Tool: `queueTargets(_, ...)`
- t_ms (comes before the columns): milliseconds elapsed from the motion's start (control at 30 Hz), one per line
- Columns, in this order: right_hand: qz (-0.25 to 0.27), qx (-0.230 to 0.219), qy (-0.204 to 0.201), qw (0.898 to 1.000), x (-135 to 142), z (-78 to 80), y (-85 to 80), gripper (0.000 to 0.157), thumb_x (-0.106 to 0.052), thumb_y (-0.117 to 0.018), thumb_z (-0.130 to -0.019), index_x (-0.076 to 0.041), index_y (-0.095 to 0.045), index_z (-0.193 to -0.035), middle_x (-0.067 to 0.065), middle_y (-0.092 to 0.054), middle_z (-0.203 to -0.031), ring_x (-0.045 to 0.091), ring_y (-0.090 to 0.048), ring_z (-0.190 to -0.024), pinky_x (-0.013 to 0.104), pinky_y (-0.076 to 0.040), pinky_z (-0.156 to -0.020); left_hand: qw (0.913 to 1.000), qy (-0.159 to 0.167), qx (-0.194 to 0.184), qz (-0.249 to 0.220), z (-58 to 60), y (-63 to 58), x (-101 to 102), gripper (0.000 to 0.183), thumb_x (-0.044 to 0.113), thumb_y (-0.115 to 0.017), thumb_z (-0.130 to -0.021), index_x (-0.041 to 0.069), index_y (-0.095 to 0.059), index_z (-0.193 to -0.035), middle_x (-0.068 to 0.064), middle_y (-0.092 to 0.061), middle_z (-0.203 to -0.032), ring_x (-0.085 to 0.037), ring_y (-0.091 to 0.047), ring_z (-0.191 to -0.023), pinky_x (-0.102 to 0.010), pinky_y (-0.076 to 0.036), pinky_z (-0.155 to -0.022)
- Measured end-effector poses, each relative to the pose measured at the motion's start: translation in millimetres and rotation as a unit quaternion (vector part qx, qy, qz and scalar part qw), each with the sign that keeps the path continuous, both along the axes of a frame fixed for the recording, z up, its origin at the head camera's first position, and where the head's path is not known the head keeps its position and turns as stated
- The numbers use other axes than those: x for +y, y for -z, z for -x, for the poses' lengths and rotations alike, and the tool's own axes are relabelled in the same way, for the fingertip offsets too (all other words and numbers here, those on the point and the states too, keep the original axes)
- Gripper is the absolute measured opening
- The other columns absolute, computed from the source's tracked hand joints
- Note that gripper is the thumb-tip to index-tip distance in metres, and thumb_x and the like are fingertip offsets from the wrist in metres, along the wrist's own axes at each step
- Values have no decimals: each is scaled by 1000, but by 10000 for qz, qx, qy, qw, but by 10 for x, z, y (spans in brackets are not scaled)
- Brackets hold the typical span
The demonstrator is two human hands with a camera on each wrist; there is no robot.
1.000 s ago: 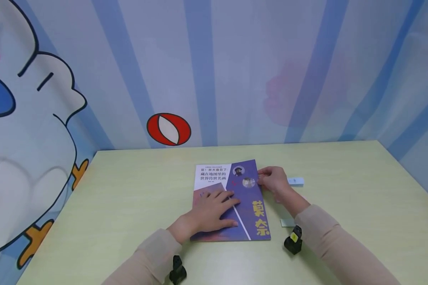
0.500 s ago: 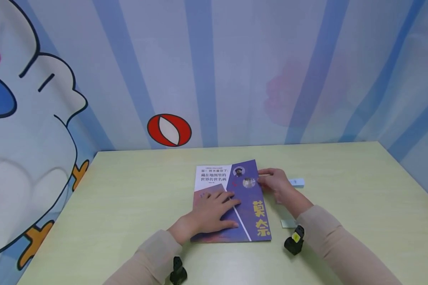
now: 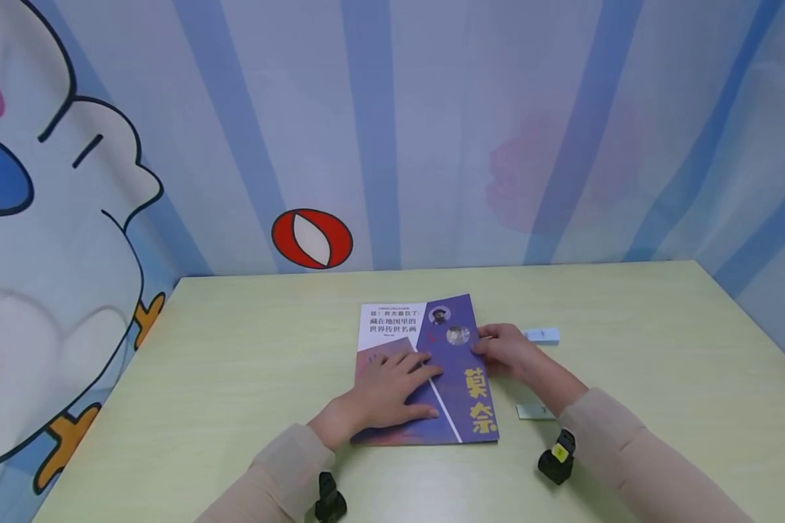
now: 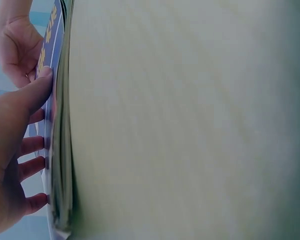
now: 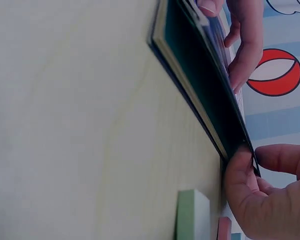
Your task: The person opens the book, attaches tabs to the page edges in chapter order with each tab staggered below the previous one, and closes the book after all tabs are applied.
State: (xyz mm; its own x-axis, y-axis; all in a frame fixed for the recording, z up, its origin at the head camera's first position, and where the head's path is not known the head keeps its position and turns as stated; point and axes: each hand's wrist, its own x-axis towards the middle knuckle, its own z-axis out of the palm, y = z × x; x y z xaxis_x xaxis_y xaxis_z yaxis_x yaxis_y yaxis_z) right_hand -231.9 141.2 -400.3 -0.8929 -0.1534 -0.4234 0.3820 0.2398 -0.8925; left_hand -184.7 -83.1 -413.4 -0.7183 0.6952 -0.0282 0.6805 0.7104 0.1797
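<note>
A book with a purple and white cover and yellow lettering lies on the table. My left hand rests on the cover, fingers spread. In the left wrist view, the left thumb and fingertips touch the cover above the stacked page edges. My right hand is at the book's right edge. Seen from the right wrist, the right hand pinches the raised edge of the cover between thumb and finger. A dark gap shows between that cover and the pages below.
Right of the book lie a light blue block and a light green block. The right wrist view also has a red block by the right hand. A striped blue curtain hangs behind the table.
My right hand has slid a little down the book's right edge, toward me, and its forearm has shifted right. The left hand stays in place on the cover.
</note>
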Motion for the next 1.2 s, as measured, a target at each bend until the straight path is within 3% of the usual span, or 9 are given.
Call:
queueTargets(167, -248, -33, -217, 9995, 35, -94, 11, 46, 1, -51, -89, 11, -39, -132, 14, -65, -89, 15, -61, -69, 28, -53, -62, 10000, -24, -60, -60, -1, -10, 3, 61, 54, -50, -90, 21, -41, -141, -7, -37, -145, -30, -31, -133, -53, -28, -104)
queueTargets(533, 164, -183, -349, 9991, 106, -282, 9, 47, 3, -52, -87, 9, -37, -132, 10, -62, -81, 13, -55, -62, 21, -48, -53, 9998, 2, -67, -169, -5, 8, 10, 61, 53, -51, -90, 20, -42, -141, -8, -37, -145, -30, -31, -133, -54, -27, -104)
queueTargets(967, 415, -269, -305, 9983, 136, -337, -11, 49, 3, -52, -89, 7, -34, -134, 9, -61, -81, 12, -54, -60, 22, -48, -54, 9993, -68, -19, -380, 6, 33, 25, 57, 50, -52, -91, 19, -45, -138, -8, -39, -143, -30, -32, -133, -54, -28, -104)
queueTargets(1200, 709, -249, -293, 9967, 149, -358, -60, 50, 0, -53, -89, 6, -35, -135, 7, -63, -82, 11, -57, -64, 20, -48, -55, 9956, -415, -22, -840, -26, 10, 76, 46, 39, -52, -94, 16, -51, -133, -8, -46, -138, -27, -40, -128, -48, -32, -103)
